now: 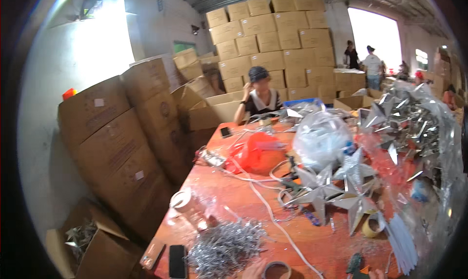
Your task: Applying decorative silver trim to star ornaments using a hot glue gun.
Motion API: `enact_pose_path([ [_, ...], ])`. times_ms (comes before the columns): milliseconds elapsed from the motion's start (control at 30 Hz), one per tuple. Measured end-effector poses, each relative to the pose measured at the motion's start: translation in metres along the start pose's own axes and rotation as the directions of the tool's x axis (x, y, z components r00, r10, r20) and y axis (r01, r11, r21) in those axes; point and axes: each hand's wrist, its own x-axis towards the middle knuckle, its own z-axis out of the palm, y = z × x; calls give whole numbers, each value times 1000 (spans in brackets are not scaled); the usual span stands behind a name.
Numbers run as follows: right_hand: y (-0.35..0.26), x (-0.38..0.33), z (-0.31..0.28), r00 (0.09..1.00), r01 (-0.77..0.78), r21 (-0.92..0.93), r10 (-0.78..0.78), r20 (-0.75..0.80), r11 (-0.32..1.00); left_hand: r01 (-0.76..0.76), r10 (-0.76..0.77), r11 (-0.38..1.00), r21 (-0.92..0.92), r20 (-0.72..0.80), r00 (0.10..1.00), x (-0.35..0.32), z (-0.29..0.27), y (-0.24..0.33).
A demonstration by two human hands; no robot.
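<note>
At the lower edge, only a blurred part of my left hand (254, 269) shows, close to a brown roll of tape (277, 270). Its fingers are too cut off and smeared to read. Just a sliver of my right hand (377, 274) comes into view further right, beside a dark green tool with an orange part (355, 263); what it holds, if anything, is hidden. A heap of silver tinsel strands (225, 248) lies left of my left hand. Silver star decorations (336, 191) are piled beyond my right hand, near a yellowish tape roll (373, 225) and white strips (402, 245).
A white cable (273, 215) runs across the red table (214, 186). A phone (178, 262), a pink cup (187, 206), a red bag (256, 152) and a clear bag (321, 137) sit on it. A person (261, 91) sits opposite. Cartons (114, 137) stand left.
</note>
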Motion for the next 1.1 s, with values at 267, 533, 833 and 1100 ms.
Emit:
enact_pose_path([
  [267, -2, 5, 0, 960, -105, -46, 114, 257, 993, 98, -108, 991, -94, -102, 989, -15, 1, -12],
  [533, 7, 66, -19, 982, 166, -362, -122, 142, 917, 73, -79, 995, -74, -87, 993, -8, -4, -6],
  [833, 184, 245, -8, 935, -155, -347, 251, 252, 925, -47, 53, 998, 43, -156, 986, -8, -13, -2],
  [1100, 303, 181, -42, 619, -480, -829, 780, -89, 287, -117, 145, 982, 151, -196, 970, -22, -11, -13],
])
